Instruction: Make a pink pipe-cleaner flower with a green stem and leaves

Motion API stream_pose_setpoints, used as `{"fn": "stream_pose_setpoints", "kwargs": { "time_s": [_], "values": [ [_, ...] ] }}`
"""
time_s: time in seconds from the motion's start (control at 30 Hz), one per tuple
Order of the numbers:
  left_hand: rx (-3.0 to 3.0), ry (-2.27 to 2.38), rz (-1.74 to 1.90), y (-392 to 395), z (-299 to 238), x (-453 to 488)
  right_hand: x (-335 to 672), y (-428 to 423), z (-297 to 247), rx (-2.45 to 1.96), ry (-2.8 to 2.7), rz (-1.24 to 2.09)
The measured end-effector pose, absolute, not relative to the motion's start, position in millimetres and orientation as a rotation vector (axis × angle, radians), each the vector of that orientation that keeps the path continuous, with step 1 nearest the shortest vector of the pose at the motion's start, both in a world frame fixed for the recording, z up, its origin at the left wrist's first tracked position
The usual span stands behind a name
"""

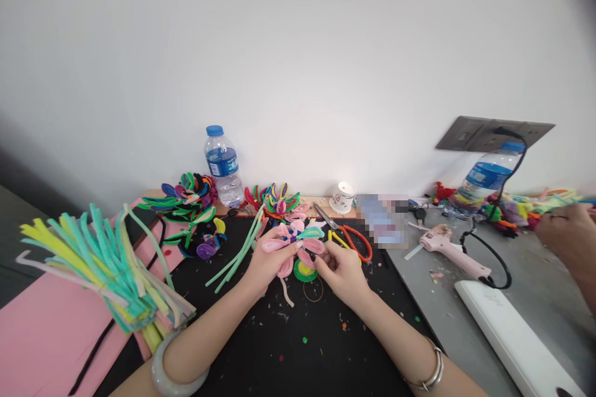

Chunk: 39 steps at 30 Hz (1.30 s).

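Note:
A pipe-cleaner flower (294, 242) with pink loops and a mint-green one is held up between both hands over the black mat (326, 347). My left hand (272, 260) is closed on its left side, thumb across the petals. Fingers of my right hand (342, 273) pinch a pink loop at the lower right. Below the flower sits a round green and yellow piece (306, 270), partly covered by the petals. A thin ring (313, 290) lies just under it. Scissors with orange and yellow handles (356, 242) rest beyond my right hand.
Bundled pipe cleaners (107, 279) lie left on pink sheets (41, 329). Behind stand a water bottle (222, 167), finished colourful loops (274, 198) and a paper cup (342, 197). Rightward are a pink glue gun (459, 257), a white case (516, 341) and another person's hand (568, 236).

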<state>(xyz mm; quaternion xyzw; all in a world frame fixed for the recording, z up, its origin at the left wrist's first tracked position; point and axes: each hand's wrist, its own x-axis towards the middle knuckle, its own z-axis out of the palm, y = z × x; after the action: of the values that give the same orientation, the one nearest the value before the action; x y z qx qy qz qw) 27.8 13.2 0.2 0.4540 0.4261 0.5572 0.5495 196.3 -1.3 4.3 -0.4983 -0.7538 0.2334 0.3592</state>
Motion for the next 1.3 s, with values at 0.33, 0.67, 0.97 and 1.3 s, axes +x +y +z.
{"fn": "stream_pose_setpoints", "kwargs": {
  "time_s": [0.33, 0.67, 0.97, 1.3],
  "values": [
    [1.003, 0.966, 1.316, 12, 2, 28, 197, -1, 2, -1.283, -1.943, 0.645],
    [0.905, 0.900, 1.320, 10, 11, 28, 196, 0, 0, -1.288, -1.934, 0.680],
    [0.846, 0.879, 1.303, 10, 9, 28, 196, 2, -5, -1.269, -1.942, 0.715],
    [0.969, 0.926, 1.272, 12, 3, 27, 202, 2, 7, -1.242, -1.887, 0.651]
  ]
}}
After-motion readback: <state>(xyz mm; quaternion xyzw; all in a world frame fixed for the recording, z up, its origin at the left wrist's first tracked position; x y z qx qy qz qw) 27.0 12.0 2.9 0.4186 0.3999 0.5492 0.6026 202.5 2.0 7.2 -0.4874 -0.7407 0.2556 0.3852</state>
